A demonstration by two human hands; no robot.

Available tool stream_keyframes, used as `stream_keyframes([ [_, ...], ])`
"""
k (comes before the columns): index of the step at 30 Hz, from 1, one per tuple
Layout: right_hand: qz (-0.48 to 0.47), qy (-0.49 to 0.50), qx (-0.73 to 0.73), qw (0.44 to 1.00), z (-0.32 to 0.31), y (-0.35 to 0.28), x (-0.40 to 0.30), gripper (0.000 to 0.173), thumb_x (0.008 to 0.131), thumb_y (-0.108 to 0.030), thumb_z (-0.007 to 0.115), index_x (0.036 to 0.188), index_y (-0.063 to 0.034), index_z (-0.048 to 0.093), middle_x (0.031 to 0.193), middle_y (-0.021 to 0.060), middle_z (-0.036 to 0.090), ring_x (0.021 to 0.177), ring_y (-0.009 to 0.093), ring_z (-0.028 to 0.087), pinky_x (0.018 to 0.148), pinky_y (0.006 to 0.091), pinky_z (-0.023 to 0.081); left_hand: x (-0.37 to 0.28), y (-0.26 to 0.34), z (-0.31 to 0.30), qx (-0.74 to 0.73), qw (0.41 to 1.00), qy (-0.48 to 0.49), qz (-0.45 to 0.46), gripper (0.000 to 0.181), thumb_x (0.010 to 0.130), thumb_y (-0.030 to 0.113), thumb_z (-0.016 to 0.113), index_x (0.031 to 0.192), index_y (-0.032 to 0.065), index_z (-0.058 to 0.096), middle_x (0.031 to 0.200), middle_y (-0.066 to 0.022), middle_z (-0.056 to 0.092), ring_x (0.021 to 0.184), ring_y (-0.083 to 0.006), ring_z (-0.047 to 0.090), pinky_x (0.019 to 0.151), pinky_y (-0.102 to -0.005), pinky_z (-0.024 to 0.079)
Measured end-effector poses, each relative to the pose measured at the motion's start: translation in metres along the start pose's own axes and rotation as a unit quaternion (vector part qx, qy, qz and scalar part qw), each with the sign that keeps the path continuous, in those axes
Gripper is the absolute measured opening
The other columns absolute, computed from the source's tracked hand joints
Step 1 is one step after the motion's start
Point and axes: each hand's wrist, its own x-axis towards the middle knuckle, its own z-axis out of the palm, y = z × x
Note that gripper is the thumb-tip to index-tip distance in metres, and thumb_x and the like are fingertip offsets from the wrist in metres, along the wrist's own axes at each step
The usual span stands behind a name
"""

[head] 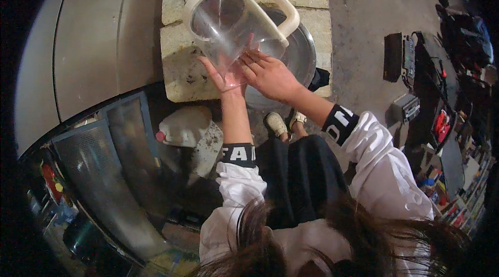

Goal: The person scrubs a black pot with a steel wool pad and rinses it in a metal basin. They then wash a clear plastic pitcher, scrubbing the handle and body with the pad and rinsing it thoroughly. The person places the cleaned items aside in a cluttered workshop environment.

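A clear plastic jug (218, 15) with a cream rim and handle is tilted above a round metal basin (302, 50). My left hand (234, 74) is under the jug, palm up, its fingers spread and partly seen through the clear wall. Against the jug's lower side lies my right hand (269, 74), fingers together and slightly bent, close over the left palm. The jug's handle (290, 13) points to the upper right, with neither hand on it. The basin rests on a worn, pale slab-like top, partly hidden by the jug and my right arm.
The worn pale top (175, 54) has cracks and dark stains. Below it stand a plastic container with a red cap (160, 135) and a dirty whitish sack (206, 152). Cabinets line the left. A grey box-shaped device (405, 107) and assorted clutter lie at the right.
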Motion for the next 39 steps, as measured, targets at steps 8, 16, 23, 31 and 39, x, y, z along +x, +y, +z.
stream_keyframes([
  [8, 0.150, 0.028, 0.236, 0.960, -0.020, -0.045, 0.003, 0.046, 0.080, -0.020, 0.055, 0.124, -0.0064, 0.050, 0.117, 0.0154, 0.058, 0.106, 0.030, 0.056, 0.089, 0.0379, 0.046, -0.006, -0.018, -0.034, 0.126, 0.991, 0.041, 0.014, 0.091, 0.079, 0.075, 0.035, 0.143, 0.0129, 0.021, 0.143, -0.0176, 0.028, 0.125, -0.0405, 0.033, 0.101, -0.0558, 0.031],
  [16, 0.313, -0.236, 0.228, 0.891, -0.004, 0.008, 0.013, 0.028, 0.083, -0.025, 0.052, 0.095, -0.0004, 0.061, 0.107, 0.0204, 0.060, 0.101, 0.033, 0.057, 0.085, 0.0403, 0.046, -0.010, -0.016, -0.041, 0.155, 0.980, 0.095, 0.078, 0.076, 0.087, 0.066, 0.030, 0.143, 0.0159, 0.021, 0.144, -0.0092, 0.029, 0.130, -0.0294, 0.030, 0.107, -0.0548, 0.020],
  [23, 0.421, -0.039, 0.361, 0.831, 0.084, 0.021, 0.068, 0.031, 0.084, -0.031, 0.054, 0.098, -0.0050, 0.063, 0.098, 0.0182, 0.063, 0.093, 0.034, 0.061, 0.081, 0.0422, 0.046, -0.006, -0.040, -0.016, 0.243, 0.954, 0.132, 0.115, 0.072, 0.087, 0.060, 0.038, 0.141, 0.0153, 0.024, 0.144, -0.0060, 0.031, 0.132, -0.0274, 0.026, 0.107, -0.0594, 0.006],
  [31, 0.194, -0.236, 0.123, 0.944, 0.061, 0.022, 0.038, 0.043, 0.083, -0.040, 0.053, 0.113, -0.0096, 0.058, 0.110, 0.0188, 0.058, 0.105, 0.033, 0.054, 0.092, 0.0447, 0.039, -0.009, -0.023, -0.016, 0.226, 0.941, 0.237, 0.085, 0.074, 0.087, 0.064, 0.037, 0.140, 0.0137, 0.026, 0.141, -0.0068, 0.034, 0.129, -0.0281, 0.031, 0.108, -0.0507, 0.020],
  [39, 0.216, -0.051, 0.308, 0.925, 0.050, -0.001, 0.037, 0.041, 0.087, -0.034, 0.047, 0.115, -0.0059, 0.054, 0.117, 0.0191, 0.055, 0.108, 0.035, 0.053, 0.094, 0.0413, 0.040, -0.009, -0.022, -0.036, 0.320, 0.914, 0.224, 0.112, 0.074, 0.087, 0.064, 0.036, 0.139, 0.0129, 0.029, 0.139, -0.0093, 0.035, 0.121, -0.0284, 0.040, 0.101, -0.0451, 0.034],
])
